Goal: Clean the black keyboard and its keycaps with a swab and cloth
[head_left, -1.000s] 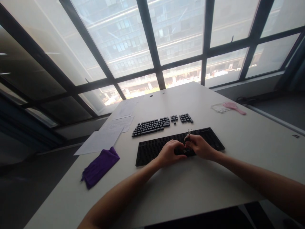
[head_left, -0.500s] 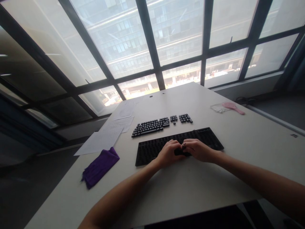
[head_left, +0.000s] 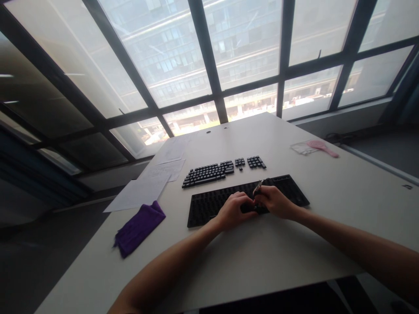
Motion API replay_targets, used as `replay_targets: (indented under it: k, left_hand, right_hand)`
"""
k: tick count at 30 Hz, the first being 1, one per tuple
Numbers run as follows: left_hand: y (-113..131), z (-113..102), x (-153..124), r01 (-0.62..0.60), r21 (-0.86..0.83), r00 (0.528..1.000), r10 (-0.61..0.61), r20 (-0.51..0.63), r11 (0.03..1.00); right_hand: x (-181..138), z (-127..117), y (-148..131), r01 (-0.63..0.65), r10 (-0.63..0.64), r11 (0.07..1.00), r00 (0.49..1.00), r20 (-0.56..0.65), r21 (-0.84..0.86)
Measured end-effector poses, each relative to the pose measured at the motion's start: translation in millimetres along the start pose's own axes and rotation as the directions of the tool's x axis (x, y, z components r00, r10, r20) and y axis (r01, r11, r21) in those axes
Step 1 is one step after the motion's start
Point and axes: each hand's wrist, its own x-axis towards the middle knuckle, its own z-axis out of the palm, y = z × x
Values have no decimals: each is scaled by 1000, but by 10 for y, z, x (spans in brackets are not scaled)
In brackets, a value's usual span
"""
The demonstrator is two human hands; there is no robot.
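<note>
The black keyboard point(head_left: 203, 208) lies on the white table point(head_left: 248, 257) under both hands. The right hand point(head_left: 275, 202) pinches a small shiny tool point(head_left: 259, 186); the left hand point(head_left: 234, 209) curls half-closed — any grip, I cannot tell. Around — keycaps point(head_left: 208, 173) at eleven o'clock, hairbrush point(head_left: 321, 147) at two, purple cloth point(head_left: 140, 229) towards nine.

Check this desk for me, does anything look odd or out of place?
Yes: black keycaps lie in keyboard-like blocks on the white table, beyond the black keyboard, instead of being fitted. Also, the nearest paper sheet seems to overhang the table's left edge. I see no spill.
</note>
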Motion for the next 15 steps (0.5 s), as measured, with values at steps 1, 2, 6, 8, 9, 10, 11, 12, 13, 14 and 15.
replay_targets:
  k: [1, 2, 6, 8, 9, 10, 11, 12, 13, 14, 15]
  left_hand:
    - [-4, -5, 0, 1, 10, 1000, -1, 7, 1000]
    - [-8, -8, 1, 1, 20, 1000, -1, 13, 1000]
    - [-15, -8, 13, -44, 65, 998, 42, 36, 997]
    - [-19, -1, 17, -62, 81, 998, 59, 38, 995]
    - [-21, 2, 17, -65, 86, 997, 62, 35, 994]
    - [-24, 5, 17, -67, 90, 997, 64, 30, 994]
    - [-26, 7, 16, -68, 94, 997, 66, 27, 993]
    - [-28, 8, 15, -70, 98, 997, 68, 26, 993]
    - [-29, 9, 14, -71, 101, 997, 69, 27, 992]
    - [-29, 9, 13, -71, 103, 997, 69, 28, 992]
    - [-27, 8, 12, -71, 102, 997, 68, 29, 992]
  right_hand:
    - [-1, -16, -8, 24, -24, 999, 1000, 17, -22]
    - [-1, -29, -20, 52, -51, 997, 998, 30, -50]
    - [0, -51, -83, 149, -141, 976, 988, 61, -159]
    - [1, -48, -116, 163, -150, 969, 985, 82, -184]
    - [1, -46, -130, 164, -149, 968, 985, 89, -192]
    - [2, -44, -141, 163, -147, 966, 985, 92, -199]
    - [2, -44, -150, 161, -144, 965, 985, 94, -206]
    - [3, -45, -157, 159, -142, 964, 985, 97, -211]
    - [4, -47, -160, 157, -138, 964, 985, 101, -214]
    - [4, -48, -160, 154, -134, 964, 985, 105, -217]
    - [5, -49, -157, 150, -129, 964, 986, 107, -221]
